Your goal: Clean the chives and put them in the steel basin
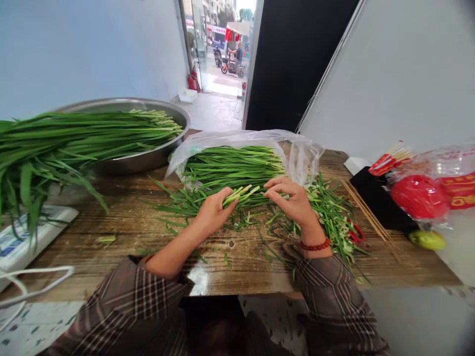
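Note:
My left hand is wrapped round a small bunch of green stalks, whose pale cut ends point right. Close to those ends, my right hand has its fingers apart and curved, with nothing visibly held. Behind both hands, a larger pile of long green leaves lies in an open clear plastic bag. Loose trimmings are heaped beside my right wrist, and smaller scraps lie on the wooden table.
A steel basin heaped with long green leaves stands at the left, above a white scale and cable. Thin sticks, a black box, a red package and a yellow-green fruit are at the right.

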Tool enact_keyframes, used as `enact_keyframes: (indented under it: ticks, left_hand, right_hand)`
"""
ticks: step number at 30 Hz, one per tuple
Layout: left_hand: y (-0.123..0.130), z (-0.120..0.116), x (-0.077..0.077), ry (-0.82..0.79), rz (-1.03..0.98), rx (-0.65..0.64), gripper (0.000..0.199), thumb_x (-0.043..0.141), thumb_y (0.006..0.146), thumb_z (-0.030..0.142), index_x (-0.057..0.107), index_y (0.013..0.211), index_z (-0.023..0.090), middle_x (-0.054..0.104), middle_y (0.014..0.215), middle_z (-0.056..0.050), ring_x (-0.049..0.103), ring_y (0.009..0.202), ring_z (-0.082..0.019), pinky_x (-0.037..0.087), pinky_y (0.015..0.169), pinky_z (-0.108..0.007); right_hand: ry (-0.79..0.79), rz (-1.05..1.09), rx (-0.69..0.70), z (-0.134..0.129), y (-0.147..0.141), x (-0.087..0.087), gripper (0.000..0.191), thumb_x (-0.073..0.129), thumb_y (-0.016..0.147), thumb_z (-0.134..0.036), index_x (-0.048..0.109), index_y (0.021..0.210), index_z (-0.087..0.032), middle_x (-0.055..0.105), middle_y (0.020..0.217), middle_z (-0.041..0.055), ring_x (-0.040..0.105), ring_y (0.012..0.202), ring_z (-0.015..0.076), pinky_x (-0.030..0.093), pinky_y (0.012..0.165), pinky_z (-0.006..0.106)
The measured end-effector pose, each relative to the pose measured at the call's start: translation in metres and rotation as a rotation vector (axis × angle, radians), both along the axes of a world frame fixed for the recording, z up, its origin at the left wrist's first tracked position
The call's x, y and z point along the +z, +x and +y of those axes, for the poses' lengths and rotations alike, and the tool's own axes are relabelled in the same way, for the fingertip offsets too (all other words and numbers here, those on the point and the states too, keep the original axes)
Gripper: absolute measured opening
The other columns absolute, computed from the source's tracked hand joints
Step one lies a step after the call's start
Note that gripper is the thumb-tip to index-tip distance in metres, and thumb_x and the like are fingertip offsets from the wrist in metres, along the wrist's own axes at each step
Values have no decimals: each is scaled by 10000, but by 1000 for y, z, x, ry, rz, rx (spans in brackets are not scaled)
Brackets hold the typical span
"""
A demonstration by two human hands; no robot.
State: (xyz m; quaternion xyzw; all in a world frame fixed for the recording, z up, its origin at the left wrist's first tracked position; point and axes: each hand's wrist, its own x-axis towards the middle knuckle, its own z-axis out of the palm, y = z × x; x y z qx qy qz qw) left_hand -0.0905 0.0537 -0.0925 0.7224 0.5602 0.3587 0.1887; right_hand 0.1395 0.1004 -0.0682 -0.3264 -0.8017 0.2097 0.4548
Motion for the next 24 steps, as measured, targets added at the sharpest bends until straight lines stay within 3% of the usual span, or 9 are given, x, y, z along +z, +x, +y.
enact_keyframes:
  ticks: [4, 7, 11, 17, 20, 22, 24]
  left_hand:
    - [0, -1, -2, -29, 29, -31, 232, 444, 897, 392, 565, 907, 194, 651, 858, -23, 590, 809, -180, 444, 758, -285]
    - [-1, -3, -2, -45, 88, -47, 161, 454, 882, 323, 557, 886, 199, 635, 817, -16, 584, 767, -174, 425, 709, -272]
    - [0, -5, -1, -36, 160, -60, 76, 477, 834, 235, 543, 866, 212, 613, 767, -8, 566, 713, -175, 384, 649, -262]
    - [2, -10, 4, -42, 241, -69, 113, 477, 795, 170, 534, 877, 223, 633, 781, -16, 590, 722, -189, 373, 644, -262]
    - [-1, -9, 3, -21, 225, -53, 81, 471, 817, 196, 526, 871, 219, 628, 782, -10, 584, 723, -181, 375, 650, -260]
    - [-3, -6, 0, 8, 172, -25, 75, 458, 851, 244, 522, 876, 213, 620, 789, -4, 571, 723, -169, 383, 662, -257]
    - [-5, -3, -3, 31, 118, 9, 117, 445, 880, 297, 520, 866, 207, 609, 785, 3, 555, 719, -157, 391, 672, -253]
  right_hand:
    - [24, -44, 21, -3, -10, -2, 147, 651, 843, -294, 707, 971, -246, 677, 1112, 69, 603, 1084, 200, 457, 975, 394]
    - [-25, -78, 23, -3, -19, -10, 128, 627, 858, -313, 706, 928, -241, 705, 952, 51, 624, 943, 193, 471, 898, 373]
    - [-282, 102, -100, -3, -32, -24, 187, 597, 834, -340, 669, 737, -197, 669, 749, 24, 589, 715, 159, 467, 692, 297]
    - [-622, 426, -193, 3, -37, -31, 252, 628, 756, -424, 619, 690, -181, 579, 620, -19, 500, 571, 113, 411, 548, 242]
    - [-586, 422, -241, 7, -21, -24, 344, 594, 798, -493, 604, 654, -181, 584, 600, -6, 515, 556, 115, 415, 541, 248]
    - [-478, 228, -210, 7, -10, -18, 406, 574, 834, -513, 620, 614, -175, 609, 602, 16, 543, 586, 126, 430, 586, 266]
    - [-384, 75, -138, 5, -6, -13, 347, 605, 833, -486, 679, 698, -175, 659, 696, 32, 572, 660, 136, 442, 637, 275]
